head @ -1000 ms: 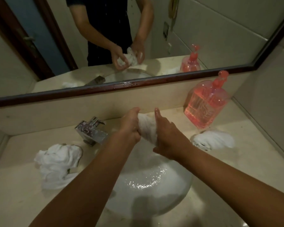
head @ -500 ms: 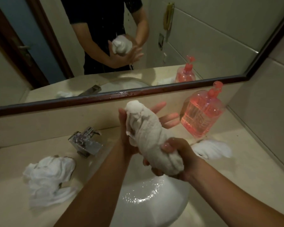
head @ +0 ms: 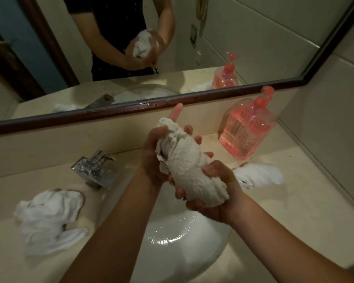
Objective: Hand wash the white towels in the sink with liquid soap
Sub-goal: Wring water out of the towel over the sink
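Squeezing 1 rolled towel above the sink

The rolled towel is held slantwise over the sink, clear of the basin. The left hand curls its fingers round the upper end, 1 finger sticking out straight, and the right hand clenches the lower end. This looks like the scrub-or-wring step, so next comes a firm opposing twist, kept over the basin. A crumpled towel lies towards the counter's left edge, and another towel lies right of the sink, beside the soap bottle.
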